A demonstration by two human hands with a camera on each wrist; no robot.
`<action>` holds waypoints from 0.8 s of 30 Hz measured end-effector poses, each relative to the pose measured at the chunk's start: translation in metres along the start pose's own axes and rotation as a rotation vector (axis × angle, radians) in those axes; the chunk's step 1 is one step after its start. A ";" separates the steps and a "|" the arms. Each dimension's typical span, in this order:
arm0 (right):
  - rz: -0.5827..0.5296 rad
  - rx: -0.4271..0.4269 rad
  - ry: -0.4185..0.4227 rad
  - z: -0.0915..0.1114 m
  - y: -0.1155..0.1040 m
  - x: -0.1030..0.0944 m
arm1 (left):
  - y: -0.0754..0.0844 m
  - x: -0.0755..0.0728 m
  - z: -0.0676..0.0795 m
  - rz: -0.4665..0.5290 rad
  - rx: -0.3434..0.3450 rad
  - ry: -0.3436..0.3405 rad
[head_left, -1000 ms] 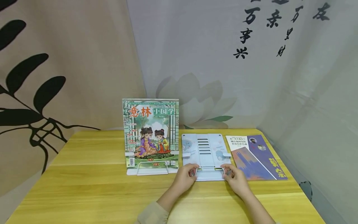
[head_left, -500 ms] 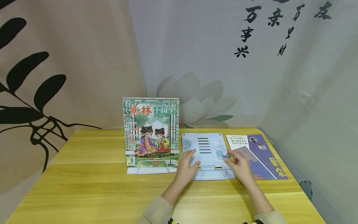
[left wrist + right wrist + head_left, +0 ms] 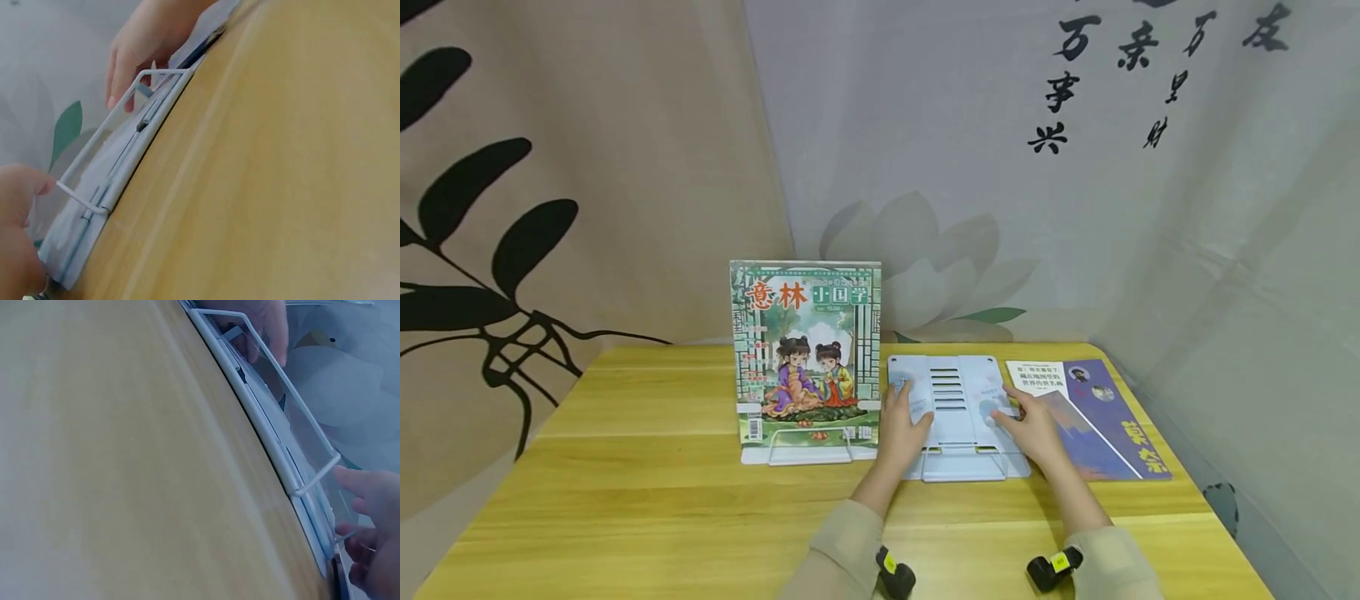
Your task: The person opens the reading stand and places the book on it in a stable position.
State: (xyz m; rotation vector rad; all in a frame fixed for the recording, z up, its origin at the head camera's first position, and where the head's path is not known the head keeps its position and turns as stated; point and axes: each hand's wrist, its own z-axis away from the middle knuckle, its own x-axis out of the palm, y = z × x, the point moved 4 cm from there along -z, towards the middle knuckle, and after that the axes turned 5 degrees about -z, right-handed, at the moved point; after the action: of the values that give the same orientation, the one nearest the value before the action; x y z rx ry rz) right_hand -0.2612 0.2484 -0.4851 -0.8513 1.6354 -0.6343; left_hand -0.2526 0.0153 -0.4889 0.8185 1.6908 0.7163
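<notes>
A pale blue book stand (image 3: 951, 433) with a slotted middle strip lies flat on the wooden table. Over its left side lies my left hand (image 3: 901, 429), fingers pointing away and thumb towards the middle. My right hand (image 3: 1037, 429) is at the opposite side, index finger and thumb over the panel. In the right wrist view, its lower fingers (image 3: 359, 547) bend beside a small pale tab. The white wire ledge (image 3: 100, 134) stands raised at the near edge in the left wrist view, close to the left fingertips.
Left of the stand, a green illustrated magazine (image 3: 805, 358) stands upright on a second white stand (image 3: 752, 457). A purple and white book (image 3: 1097, 425) lies flat on the right. Behind the table (image 3: 625, 467) hangs a printed curtain (image 3: 940, 167).
Both hands have let go of the wire ledge at the near edge and moved up the stand's sides. The right hand has passed the right side tab. The stand stays put.
</notes>
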 end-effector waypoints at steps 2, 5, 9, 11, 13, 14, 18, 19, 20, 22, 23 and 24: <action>0.010 0.014 -0.003 -0.002 0.002 0.002 | -0.004 0.002 -0.001 0.017 -0.031 0.006; 0.014 0.031 0.004 -0.004 0.004 0.003 | -0.007 0.004 -0.001 0.022 -0.052 0.008; 0.056 0.049 -0.001 -0.006 0.007 0.006 | -0.009 0.005 -0.002 0.008 -0.055 0.022; 0.094 0.054 -0.005 -0.007 0.008 0.007 | -0.008 0.006 -0.002 -0.012 -0.053 0.024; 0.122 0.051 0.001 -0.007 0.009 0.008 | -0.008 0.007 -0.003 -0.033 -0.057 0.022; 0.130 0.044 0.006 -0.007 0.009 0.009 | -0.008 0.007 -0.004 -0.046 -0.062 0.020; 0.122 0.031 0.024 -0.008 0.008 0.010 | -0.007 0.009 -0.006 -0.079 -0.092 0.014; 0.116 0.031 0.026 -0.008 0.008 0.010 | -0.007 0.008 -0.006 -0.081 -0.104 0.010; 0.110 0.034 0.028 -0.007 0.008 0.010 | -0.007 0.008 -0.007 -0.081 -0.116 0.005; 0.096 0.043 0.034 -0.007 0.009 0.010 | -0.006 0.008 -0.007 -0.076 -0.131 0.001; 0.090 0.045 0.038 -0.006 0.009 0.010 | -0.005 0.008 -0.007 -0.074 -0.137 -0.002; 0.086 0.044 0.041 -0.006 0.009 0.010 | -0.005 0.008 -0.007 -0.072 -0.138 -0.002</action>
State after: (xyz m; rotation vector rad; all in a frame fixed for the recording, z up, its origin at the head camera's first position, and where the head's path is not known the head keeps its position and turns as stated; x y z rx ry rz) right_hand -0.2700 0.2452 -0.4966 -0.7363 1.6802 -0.6286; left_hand -0.2614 0.0185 -0.4955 0.6584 1.6415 0.7732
